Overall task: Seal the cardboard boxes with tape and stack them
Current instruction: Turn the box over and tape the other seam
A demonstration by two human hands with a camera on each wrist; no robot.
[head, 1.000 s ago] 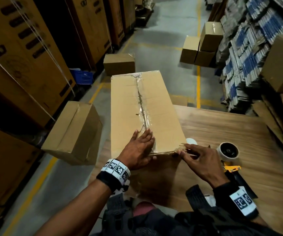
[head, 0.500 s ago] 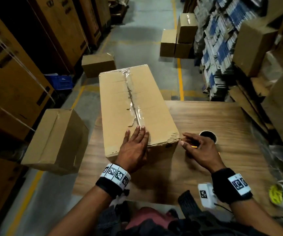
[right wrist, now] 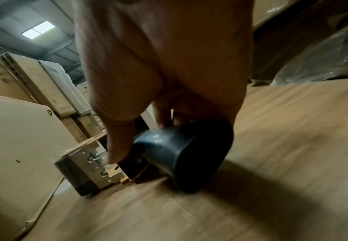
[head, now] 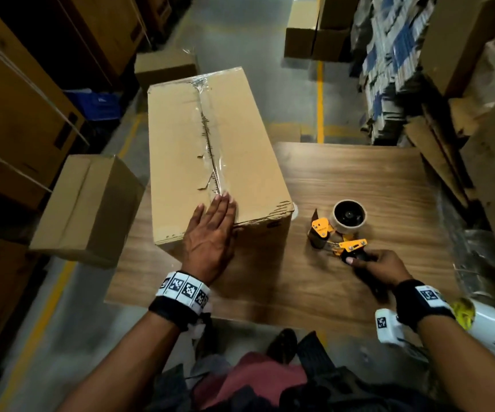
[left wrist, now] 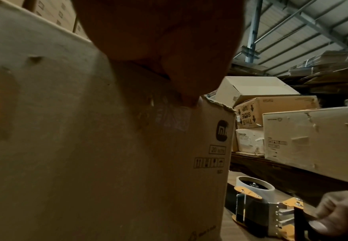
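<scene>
A: Starting at the far left, what is there?

B: A smaller cardboard box (head: 87,208) stands off the table's left edge, flaps closed, on or above the floor; I cannot tell which.

A: And next?

B: The long cardboard box (head: 180,162) lies on the wooden table (head: 359,173), its far end hanging past the table's back edge. A strip of clear tape (head: 210,144) runs along its top seam, wrinkled in places.

A: Where is the left hand?

B: The left hand (head: 210,233) lies flat on the box's near end, fingers straight and together, fingertips touching the near end of the tape, palm over the near top edge. It clasps nothing.

A: Further right?

B: The tape dispenser (head: 337,227), orange and black with its roll facing up, lies on its side on the table just beside the box's near right corner, not touching it.

A: And the right hand?

B: The right hand (head: 380,267) curls round the dispenser's black handle (right wrist: 181,153), thumb pressed against the metal frame by the spring. The handle's end touches the tabletop.
</scene>
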